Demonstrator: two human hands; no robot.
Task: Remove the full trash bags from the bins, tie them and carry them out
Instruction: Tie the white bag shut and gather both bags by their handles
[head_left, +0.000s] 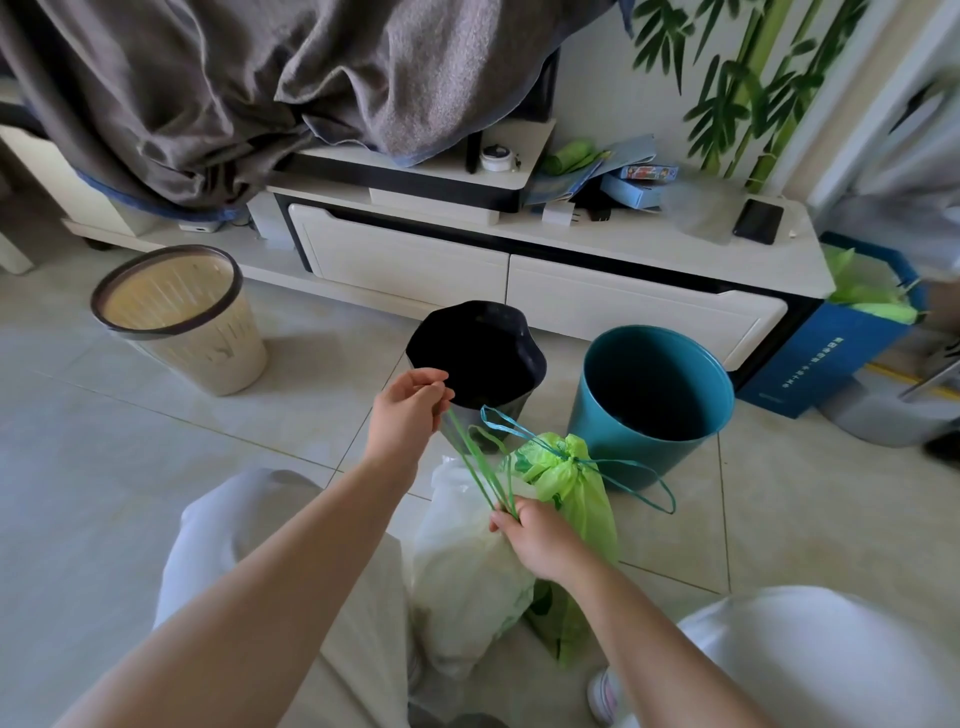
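The right hand (540, 538) gripped the white bag (467, 571) at its neck, on the floor beside a tied green bag (571, 483). The left hand (410, 402) pinched green drawstrings (475, 460) taut. Beyond stood black (530, 358), teal (592, 415) and beige bins (228, 353).

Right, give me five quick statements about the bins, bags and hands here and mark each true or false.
1. The teal bin lies tipped on its side. False: it stands upright.
2. The left hand pinches a green drawstring. True.
3. The green bag sits inside the cream basket. False: it is on the floor by the white bag.
4. The right hand grips the drawstrings at the white bag's top. True.
5. The phone lies on the floor. False: it is on the cabinet.
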